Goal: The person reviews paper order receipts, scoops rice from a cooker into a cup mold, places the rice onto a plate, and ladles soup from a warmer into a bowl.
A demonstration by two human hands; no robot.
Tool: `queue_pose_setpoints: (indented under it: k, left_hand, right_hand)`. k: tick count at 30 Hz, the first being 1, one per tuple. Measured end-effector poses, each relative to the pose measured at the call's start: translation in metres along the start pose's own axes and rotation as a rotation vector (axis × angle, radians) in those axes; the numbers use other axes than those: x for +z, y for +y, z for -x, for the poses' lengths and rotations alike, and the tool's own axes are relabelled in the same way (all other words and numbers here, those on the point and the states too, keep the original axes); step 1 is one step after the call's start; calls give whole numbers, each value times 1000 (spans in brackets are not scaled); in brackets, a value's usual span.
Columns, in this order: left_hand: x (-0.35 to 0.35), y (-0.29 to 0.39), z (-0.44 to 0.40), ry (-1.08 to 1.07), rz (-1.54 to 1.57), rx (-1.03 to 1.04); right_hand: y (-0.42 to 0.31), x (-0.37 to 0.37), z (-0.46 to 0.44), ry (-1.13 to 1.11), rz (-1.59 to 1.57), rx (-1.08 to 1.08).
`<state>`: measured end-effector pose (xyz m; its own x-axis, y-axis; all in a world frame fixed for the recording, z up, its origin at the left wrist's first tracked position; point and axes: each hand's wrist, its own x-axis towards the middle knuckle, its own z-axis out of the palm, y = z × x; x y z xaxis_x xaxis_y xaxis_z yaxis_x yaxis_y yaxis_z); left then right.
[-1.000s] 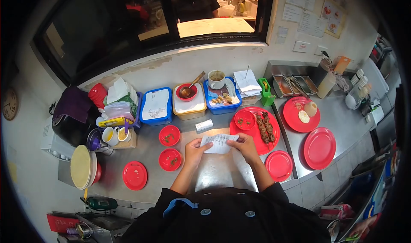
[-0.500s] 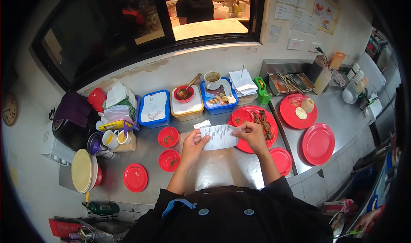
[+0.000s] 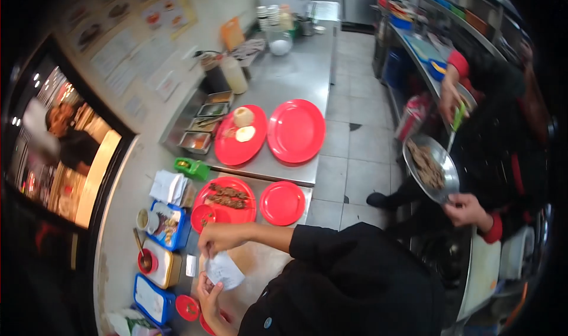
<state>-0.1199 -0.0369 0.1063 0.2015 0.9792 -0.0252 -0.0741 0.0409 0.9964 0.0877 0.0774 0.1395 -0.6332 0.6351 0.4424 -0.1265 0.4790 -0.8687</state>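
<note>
A printed paper slip (image 3: 226,271) is held over the steel counter. My left hand (image 3: 208,293) grips its lower edge, thumb on top. At the opposite edge, my right hand (image 3: 222,238) pinches it, though blur softens the fingertips. Just beyond my right hand lies a red plate (image 3: 247,185) with grilled skewers (image 3: 228,196) and a small red bowl (image 3: 203,216). Close to my left hand sits another red bowl (image 3: 187,307) with green bits; one more is partly hidden by my forearm. A second small white paper (image 3: 190,265) rests on the counter.
A red plate (image 3: 222,149) carries rice and an egg; beside it are a red plate (image 3: 297,130) and a smaller one (image 3: 283,203). Blue-rimmed tubs (image 3: 155,300) and a green tape dispenser (image 3: 191,168) line the wall. At right, a co-worker holds a metal pan (image 3: 447,164) of meat.
My view has swung far to the right, bringing the aisle and the co-worker with the pan into sight. The slip is still in my hands, now tilted.
</note>
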Motion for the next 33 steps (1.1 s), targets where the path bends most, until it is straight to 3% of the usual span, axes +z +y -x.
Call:
queue_pose_setpoints:
  k: [2,4,6,7,8,10,11,14,15,16,18,20,22,25,28,31,33]
  left_hand:
    - [20,17,-7,-109,67,-119]
    - [24,18,-17,-193,140,-235]
    - [28,6,-34,249,174,-67]
    - [31,7,-37,314,210,39]
    - [33,12,-38,305,209,37]
    - [34,20,-39,466,289,96]
    - [36,24,-36,478,259,102]
    - [18,23,-34,330,491,115]
    - [16,28,-29,205,603,105]
    - [16,33,-23,214,601,105]
    - [21,39,-14,31,713,168]
    - [19,36,-11,132,760,150]
    - [14,33,-12,24,653,107]
    - [5,18,-14,177,692,103]
    - [8,22,-11,351,701,124]
    - [-24,-4,-15,549,814,221]
    - [-45,-14,-4,407,825,226]
  right_hand:
    - [-11,10,4,-170,87,-42]
    - [-6,25,5,-69,86,-43]
    - [1,33,4,568,201,-122]
    - [7,32,6,571,74,40]
    - [11,33,10,579,77,41]
    - [2,32,21,125,-15,247]
    - [-3,36,25,27,-165,290]
    - [-10,53,30,58,-367,338]
    - [-17,51,30,13,-342,364]
    - [-17,51,30,6,-348,364]
    - [-16,50,28,-149,-539,373]
    - [-19,53,28,-143,-516,389]
    - [-20,55,27,-149,-497,404]
    - [-15,60,24,-74,-314,331]
    - [-5,56,23,-182,-272,398]
    - [11,-4,10,170,-307,621]
    - [30,-62,5,480,-485,614]
